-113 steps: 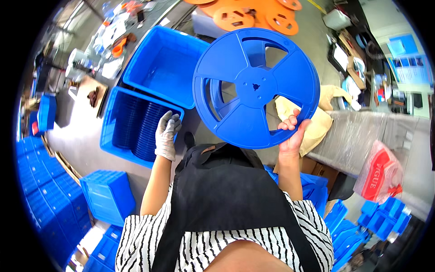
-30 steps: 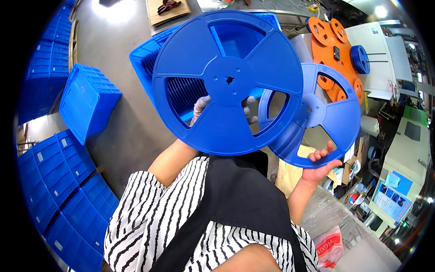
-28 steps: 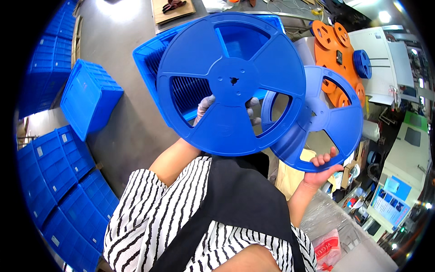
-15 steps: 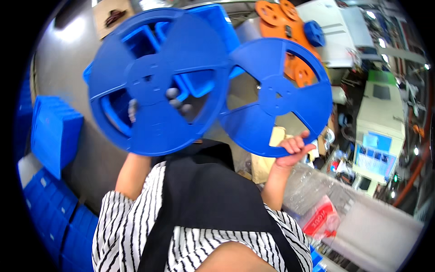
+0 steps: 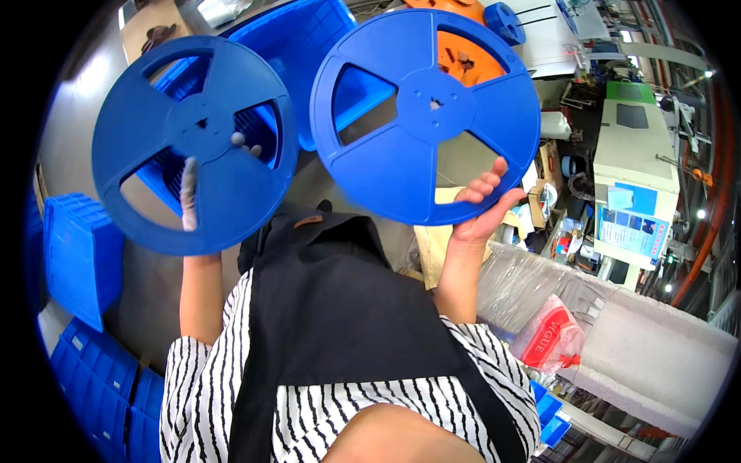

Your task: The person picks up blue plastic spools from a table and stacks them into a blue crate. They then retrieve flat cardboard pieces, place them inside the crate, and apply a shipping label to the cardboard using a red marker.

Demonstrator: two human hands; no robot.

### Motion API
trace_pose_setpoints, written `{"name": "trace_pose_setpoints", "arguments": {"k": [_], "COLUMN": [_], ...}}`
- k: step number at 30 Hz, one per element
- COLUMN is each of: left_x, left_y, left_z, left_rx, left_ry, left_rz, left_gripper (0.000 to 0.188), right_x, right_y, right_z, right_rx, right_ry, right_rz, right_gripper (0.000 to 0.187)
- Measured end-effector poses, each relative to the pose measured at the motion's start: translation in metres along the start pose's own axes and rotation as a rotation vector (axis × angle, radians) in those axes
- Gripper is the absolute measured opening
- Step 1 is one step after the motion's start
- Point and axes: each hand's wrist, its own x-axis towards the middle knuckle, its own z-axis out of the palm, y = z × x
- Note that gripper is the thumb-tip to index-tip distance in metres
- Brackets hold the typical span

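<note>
Two blue plastic reels with wedge-shaped cutouts are held up side by side, faces toward me. My left hand [image 5: 188, 194] grips the darker left reel [image 5: 147, 108]. Its pale-covered thumb shows near the lower-left cutout and its fingertips near the right cutout; the palm is hidden behind the reel. My right hand [image 5: 486, 202] is closed on the lower rim of the brighter right reel [image 5: 378, 166], fingers curled at the bottom cutout and thumb stretched outside the rim. A narrow gap lies between the two reels.
A large blue bin [image 5: 297, 35] stands behind the reels. Orange reels [image 5: 471, 65] and a small blue reel [image 5: 504, 23] lie beyond. Blue crates [image 5: 81, 251] are stacked at left. To the right are a plastic-wrapped ledge [image 5: 529, 297], a red-and-clear bag [image 5: 552, 336] and a pale machine [image 5: 637, 162].
The left reel has moved left and appears smaller. The right reel has shifted up and left and looks larger. They overlapped before; now they show apart. Both hands keep their hold.
</note>
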Motion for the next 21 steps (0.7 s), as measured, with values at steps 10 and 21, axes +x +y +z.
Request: {"name": "trace_pose_setpoints", "arguments": {"k": [10, 21], "left_x": [0.007, 0.008], "left_y": [-0.015, -0.017], "left_z": [-0.010, 0.009], "left_rx": [0.194, 0.097], "left_ry": [0.106, 0.140], "left_rz": [0.024, 0.044], "left_gripper": [0.048, 0.052], "right_x": [0.020, 0.032], "right_y": [0.024, 0.034], "right_z": [0.028, 0.046], "right_rx": [-0.226, -0.054], "right_ry": [0.027, -0.319], "right_rz": [0.007, 0.163], "right_gripper": [0.079, 0.069]}}
